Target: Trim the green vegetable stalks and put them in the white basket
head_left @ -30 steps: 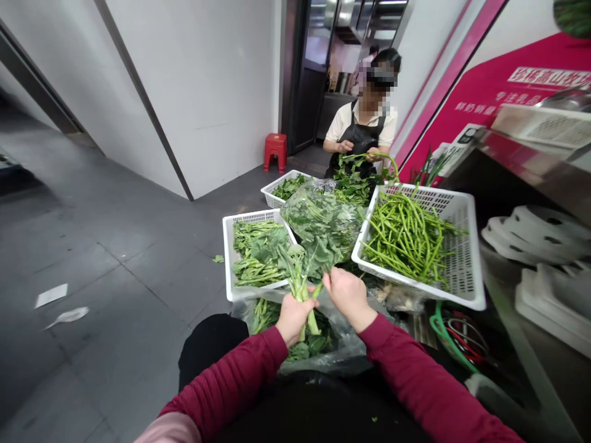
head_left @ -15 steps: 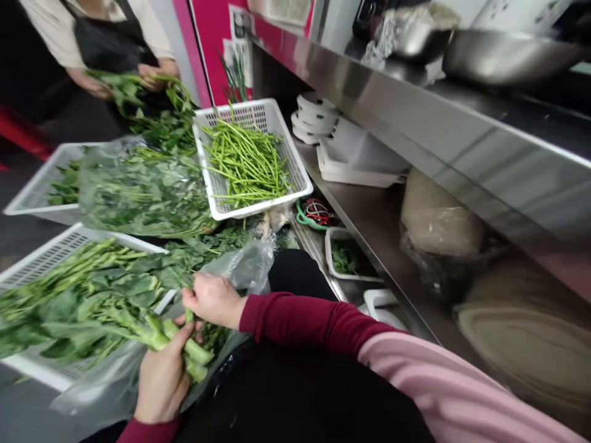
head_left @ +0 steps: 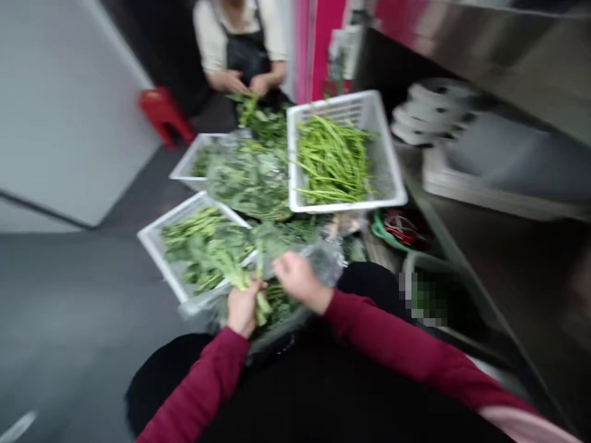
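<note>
My left hand (head_left: 243, 309) is wrapped around a few thick stalks of Chinese broccoli (head_left: 237, 275), their cut ends poking out beside the thumb. To its right, my right hand (head_left: 298, 277) is curled closed and somewhat blurred; whatever it may hold is hidden. Below both hands, an open clear plastic bag (head_left: 325, 258) with more leafy greens (head_left: 280, 299) lies against my lap. Just beyond my left hand is a white basket (head_left: 159, 249) of leafy stalks, with the held leaves reaching over its near rim.
A white basket of thin green stems (head_left: 335, 163) stands ahead. Left of it are a bag of greens (head_left: 249, 178) and another white tub (head_left: 184, 167). Across from me, a person (head_left: 249, 55) handles greens. A red stool (head_left: 166, 114) and a steel shelf (head_left: 517, 240) flank the area.
The view has swung left, so everything sits further right. My right hand has moved away from the stalks, to the right of my left hand, which still grips them.
</note>
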Demonstrator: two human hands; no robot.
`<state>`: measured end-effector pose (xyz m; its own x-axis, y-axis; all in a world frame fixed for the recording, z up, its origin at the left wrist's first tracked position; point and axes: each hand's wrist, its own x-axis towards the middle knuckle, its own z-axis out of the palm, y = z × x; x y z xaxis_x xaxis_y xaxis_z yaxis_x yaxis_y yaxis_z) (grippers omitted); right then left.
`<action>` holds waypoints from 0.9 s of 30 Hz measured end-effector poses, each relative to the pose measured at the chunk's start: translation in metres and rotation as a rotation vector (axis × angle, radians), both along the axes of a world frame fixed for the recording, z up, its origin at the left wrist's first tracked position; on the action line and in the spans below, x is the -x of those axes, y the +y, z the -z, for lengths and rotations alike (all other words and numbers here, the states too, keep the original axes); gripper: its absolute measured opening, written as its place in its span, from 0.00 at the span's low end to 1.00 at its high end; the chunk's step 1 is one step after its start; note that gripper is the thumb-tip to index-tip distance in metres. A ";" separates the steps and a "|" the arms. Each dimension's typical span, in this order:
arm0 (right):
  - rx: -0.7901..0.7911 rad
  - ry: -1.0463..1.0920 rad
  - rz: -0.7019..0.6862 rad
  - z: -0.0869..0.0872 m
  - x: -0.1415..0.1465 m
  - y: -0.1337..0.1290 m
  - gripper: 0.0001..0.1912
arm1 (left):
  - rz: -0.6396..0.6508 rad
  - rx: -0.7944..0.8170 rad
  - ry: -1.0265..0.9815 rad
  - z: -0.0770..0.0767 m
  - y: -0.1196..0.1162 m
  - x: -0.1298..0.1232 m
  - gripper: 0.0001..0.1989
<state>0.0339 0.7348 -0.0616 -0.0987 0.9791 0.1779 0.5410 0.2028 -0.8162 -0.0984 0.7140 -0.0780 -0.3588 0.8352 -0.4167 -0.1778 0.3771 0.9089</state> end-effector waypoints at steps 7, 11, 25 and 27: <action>0.496 0.645 -0.048 0.005 0.006 0.042 0.13 | 0.076 -0.045 0.133 0.004 -0.001 0.019 0.15; 0.461 0.795 -0.014 0.009 0.018 0.033 0.14 | 0.093 -0.023 0.025 -0.001 -0.009 0.023 0.15; 0.876 1.295 -0.216 -0.006 0.034 0.030 0.08 | 0.447 0.239 -0.916 -0.013 -0.021 0.043 0.13; 0.899 1.357 -0.275 -0.008 0.031 0.028 0.06 | 0.522 0.225 -0.968 -0.012 -0.021 0.046 0.14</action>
<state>0.0030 0.7628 -0.0535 -0.5310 0.7906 -0.3048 -0.5908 -0.6033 -0.5357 -0.1448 0.6931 -0.0660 0.5701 0.6592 -0.4904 -0.5444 0.7501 0.3754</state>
